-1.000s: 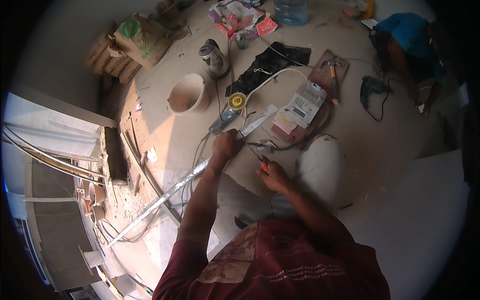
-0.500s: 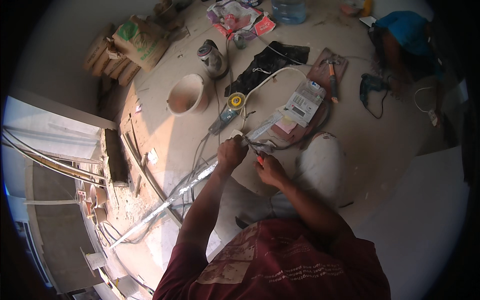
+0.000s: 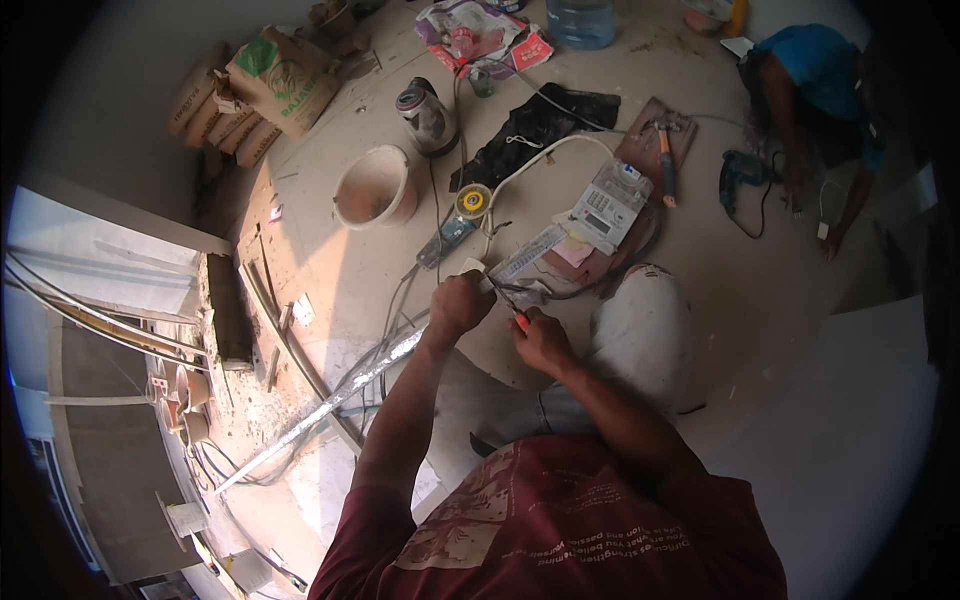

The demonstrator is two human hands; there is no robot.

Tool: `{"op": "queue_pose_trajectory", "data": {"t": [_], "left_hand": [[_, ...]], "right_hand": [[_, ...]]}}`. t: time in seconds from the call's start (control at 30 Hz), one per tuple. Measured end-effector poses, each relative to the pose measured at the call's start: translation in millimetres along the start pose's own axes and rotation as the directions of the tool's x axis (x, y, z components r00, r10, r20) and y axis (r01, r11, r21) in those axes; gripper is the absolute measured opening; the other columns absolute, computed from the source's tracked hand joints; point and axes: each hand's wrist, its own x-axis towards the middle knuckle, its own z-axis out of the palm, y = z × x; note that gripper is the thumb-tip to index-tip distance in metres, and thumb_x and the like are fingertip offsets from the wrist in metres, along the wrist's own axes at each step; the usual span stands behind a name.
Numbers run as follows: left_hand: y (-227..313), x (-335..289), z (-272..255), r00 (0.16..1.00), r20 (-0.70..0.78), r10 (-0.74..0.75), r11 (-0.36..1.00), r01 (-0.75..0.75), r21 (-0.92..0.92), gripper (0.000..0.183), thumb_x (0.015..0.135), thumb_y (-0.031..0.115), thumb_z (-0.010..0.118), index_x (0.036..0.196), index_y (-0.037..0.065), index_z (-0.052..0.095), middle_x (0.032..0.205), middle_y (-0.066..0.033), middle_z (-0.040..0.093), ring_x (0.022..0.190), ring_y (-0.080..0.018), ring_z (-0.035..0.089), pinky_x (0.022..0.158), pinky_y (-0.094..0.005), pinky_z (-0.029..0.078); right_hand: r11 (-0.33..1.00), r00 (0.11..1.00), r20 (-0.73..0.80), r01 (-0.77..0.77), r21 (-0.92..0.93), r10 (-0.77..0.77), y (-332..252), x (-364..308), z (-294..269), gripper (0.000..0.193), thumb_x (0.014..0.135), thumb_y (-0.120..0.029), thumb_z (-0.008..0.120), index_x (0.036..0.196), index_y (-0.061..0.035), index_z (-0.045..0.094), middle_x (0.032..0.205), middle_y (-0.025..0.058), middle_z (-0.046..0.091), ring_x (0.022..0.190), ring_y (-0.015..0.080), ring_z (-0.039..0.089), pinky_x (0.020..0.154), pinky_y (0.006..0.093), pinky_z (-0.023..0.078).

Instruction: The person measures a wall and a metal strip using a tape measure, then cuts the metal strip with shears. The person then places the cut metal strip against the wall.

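Note:
My left hand (image 3: 462,303) is closed around the end of a cable, where dark wire strands and a pale piece poke out beside the fingers. The fingers of my right hand (image 3: 543,343) wrap the red handle of pliers (image 3: 521,322), whose jaws meet the dark wires at my left hand. The pliers' tip is too small to make out. Just beyond, an electricity meter (image 3: 608,212) lies tilted on a reddish-brown board. A light cable (image 3: 540,157) loops from the meter's top toward my left hand. Under my left wrist runs a long silvery bar (image 3: 385,358).
Left of the meter lies an angle grinder (image 3: 452,235), with a bucket (image 3: 375,188) farther left. A hammer (image 3: 666,165) rests on a board; a drill (image 3: 745,185) lies right of it. A person in blue (image 3: 812,75) crouches at far right. Stacked paper sacks (image 3: 275,85) stand back left.
At far right the other person's arm now reaches down to the floor, and the white-ended cable there has shifted. My hands and the pliers have hardly moved.

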Motion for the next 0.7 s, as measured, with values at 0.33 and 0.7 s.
{"op": "queue_pose_trajectory", "data": {"t": [0.33, 0.7], "left_hand": [[-15, 5, -30, 0.959, 0.167, 0.231, 0.956, -0.192, -0.221, 0.039, 0.077, 0.032, 0.068, 0.095, -0.003, 0.067, 0.087, -0.0266, 0.067, 0.085, -0.0404, 0.067, 0.076, -0.0448, 0.052], [-6, -3, -35, 0.911, 0.357, 0.207, 0.953, -0.106, -0.283, 0.047, 0.075, 0.035, 0.07, 0.098, -0.005, 0.065, 0.082, -0.024, 0.067, 0.075, -0.0328, 0.066, 0.072, -0.0413, 0.05]], "right_hand": [[0.992, 0.994, -0.032, 0.102, 0.069, -0.1, 7, -5, 5, 0.034, 0.091, -0.033, 0.063, 0.099, 0.0, 0.06, 0.085, 0.0257, 0.067, 0.084, 0.0456, 0.065, 0.074, 0.0506, 0.052], [0.987, 0.994, 0.094, 0.047, 0.154, -0.062, 1, -7, -7, 0.036, 0.092, -0.033, 0.063, 0.103, 0.0009, 0.058, 0.088, 0.0272, 0.066, 0.087, 0.0454, 0.065, 0.076, 0.049, 0.051]]}}
